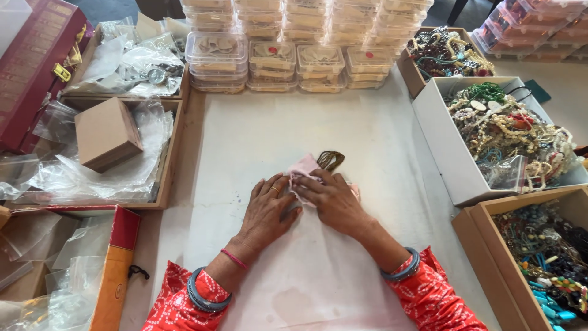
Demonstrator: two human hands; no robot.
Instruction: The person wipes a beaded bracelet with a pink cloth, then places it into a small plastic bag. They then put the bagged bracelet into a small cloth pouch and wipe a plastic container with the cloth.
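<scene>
Both hands are flat on a pink pouch mid-table: left hand spread beside it, right hand pressing its fingers down on the cloth. A brownish cord loop sticks out the top. My guess is that cord could slip back out or snag if the fold loosens, since nothing pins it. White box on the right is heaped with bead necklaces, cardboard box below holds darker beads, and clear tubs are stacked at the back.
</scene>
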